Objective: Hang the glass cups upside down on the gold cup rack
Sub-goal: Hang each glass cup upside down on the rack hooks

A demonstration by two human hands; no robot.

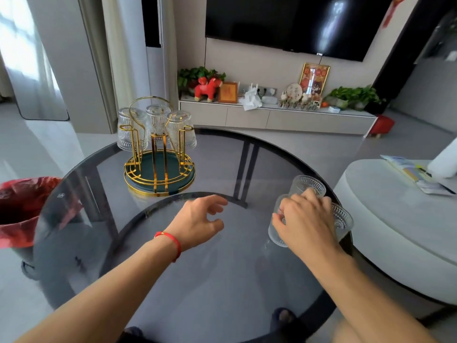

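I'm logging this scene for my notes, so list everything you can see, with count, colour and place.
Gold cup rack: one, gold wire on a dark green tray, far left of the table.
Hung glass cups: three, clear, upside down on the rack.
Loose glass cups: three, clear, near the table's right edge.
Round table: one, dark glass, centre.
Bin: one, red liner, left of the table.
Television: one, black, on the wall.
Toy horse: one, red, on the TV cabinet.
Plants: two, green, at the cabinet ends.
Left hand: open, above the table, red string at the wrist.
Right hand: gripping one loose cup.
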